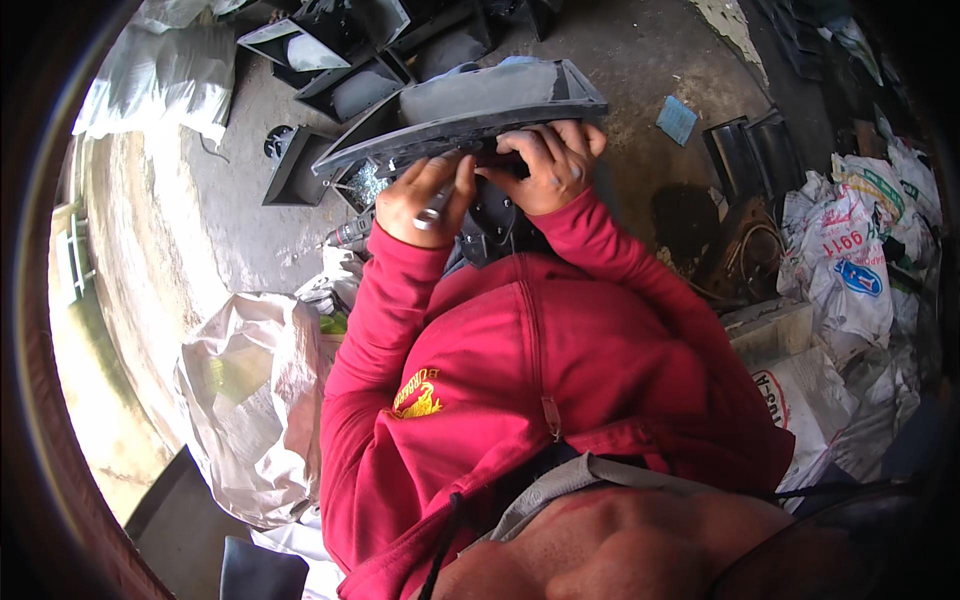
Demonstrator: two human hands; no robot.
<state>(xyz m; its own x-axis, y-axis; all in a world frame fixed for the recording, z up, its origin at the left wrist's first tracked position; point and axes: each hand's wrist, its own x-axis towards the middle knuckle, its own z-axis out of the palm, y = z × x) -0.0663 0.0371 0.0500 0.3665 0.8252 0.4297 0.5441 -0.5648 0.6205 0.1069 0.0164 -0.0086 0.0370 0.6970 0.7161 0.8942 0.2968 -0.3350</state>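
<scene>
From my seat far away, I see the left hand (418,203) curled closed around a silver wrench (433,214). The wrench's near end sticks out toward the person, and its far end is hidden by the fingers, so I can't tell what it touches. I think it is held so close to the work because there is little room there.

The right hand (550,165) has its fingers bent against the near side of the big dark gray trough (480,95). Its thumb and first finger come close together, but I can't tell if they pinch something small. Maybe this hand helps keep the trough steady.

The trough is right in front of the person, just past both hands. It is tipped, with its near long edge facing the chest, which I guess makes that edge easy to reach. What holds it up is hidden from me.

Shiny little metal bits (367,186) lie just beside the left hand, and a power drill (348,232) is near that arm. I think they are there to be easy to grab. More dark troughs (355,88) sit on the floor beyond.
</scene>
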